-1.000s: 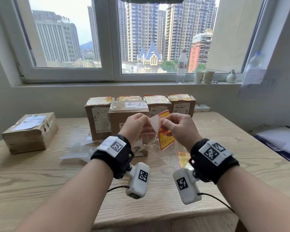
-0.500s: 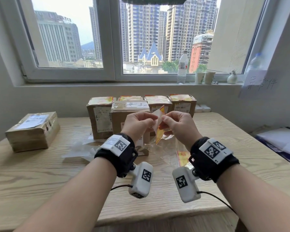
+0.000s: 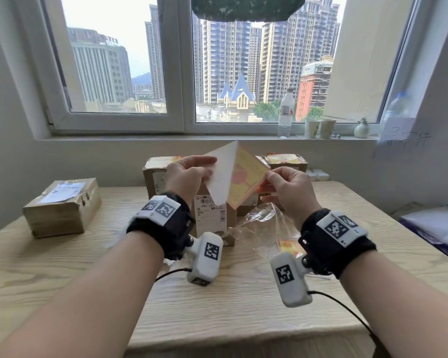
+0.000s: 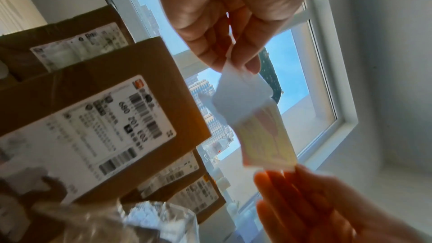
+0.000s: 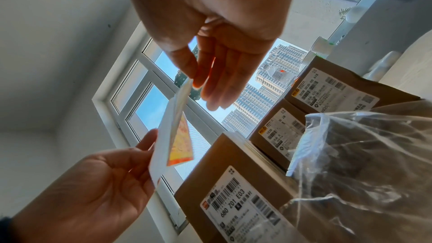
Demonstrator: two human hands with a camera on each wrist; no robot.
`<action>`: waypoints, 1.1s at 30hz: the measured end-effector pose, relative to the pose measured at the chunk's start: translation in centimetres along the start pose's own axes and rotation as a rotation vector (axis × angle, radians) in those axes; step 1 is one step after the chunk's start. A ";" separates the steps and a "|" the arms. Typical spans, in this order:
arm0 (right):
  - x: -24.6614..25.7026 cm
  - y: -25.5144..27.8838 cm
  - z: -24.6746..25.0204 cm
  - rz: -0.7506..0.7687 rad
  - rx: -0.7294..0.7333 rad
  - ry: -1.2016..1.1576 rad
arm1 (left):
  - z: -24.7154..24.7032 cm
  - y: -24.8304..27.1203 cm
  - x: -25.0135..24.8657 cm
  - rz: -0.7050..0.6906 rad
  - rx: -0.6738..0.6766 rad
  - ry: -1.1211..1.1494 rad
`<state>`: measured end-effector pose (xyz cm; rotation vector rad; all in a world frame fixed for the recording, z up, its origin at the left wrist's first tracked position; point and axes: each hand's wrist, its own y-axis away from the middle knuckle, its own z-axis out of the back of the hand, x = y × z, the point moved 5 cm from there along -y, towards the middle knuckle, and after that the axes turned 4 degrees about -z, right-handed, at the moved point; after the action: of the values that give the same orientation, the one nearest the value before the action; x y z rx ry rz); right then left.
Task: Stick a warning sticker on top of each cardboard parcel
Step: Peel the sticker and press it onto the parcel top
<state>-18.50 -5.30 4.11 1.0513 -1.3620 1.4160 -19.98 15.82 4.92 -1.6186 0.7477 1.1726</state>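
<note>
Backing (image 3: 221,177) peeled wider off yellow-orange sticker (image 3: 246,178) (translucent), both hands pinching

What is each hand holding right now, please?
Left hand: pinches the white backing paper.
Right hand: pinches the edge of the yellow warning sticker, peeled partly off the backing.

Wood table (image 3: 62,275), cardboard parcels (image 3: 62,208), clear plastic wrap (image 3: 259,223), spare stickers (image 3: 291,248)

The right hand (image 5: 210,30) pinches the sticker (image 5: 180,141) at twelve o'clock; the left hand (image 5: 93,191) holds its white backing (image 5: 161,147) at seven; labelled parcels (image 5: 233,200) lie at four.
</note>
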 end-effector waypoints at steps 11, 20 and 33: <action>1.6 -0.9 -0.1 0.087 -0.223 -0.129 | 14.1 -3.1 4.0 0.065 -0.571 0.065; 0.3 -2.8 -1.0 0.082 -0.277 -0.079 | 18.6 -3.8 14.1 0.360 -0.390 -0.242; 2.5 -3.5 -2.5 0.246 -0.239 0.066 | 12.8 -4.3 4.3 0.049 -0.257 -0.730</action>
<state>-15.76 -2.67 7.31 0.6941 -1.6083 1.4066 -19.10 29.53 1.54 -1.2223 0.1671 1.8001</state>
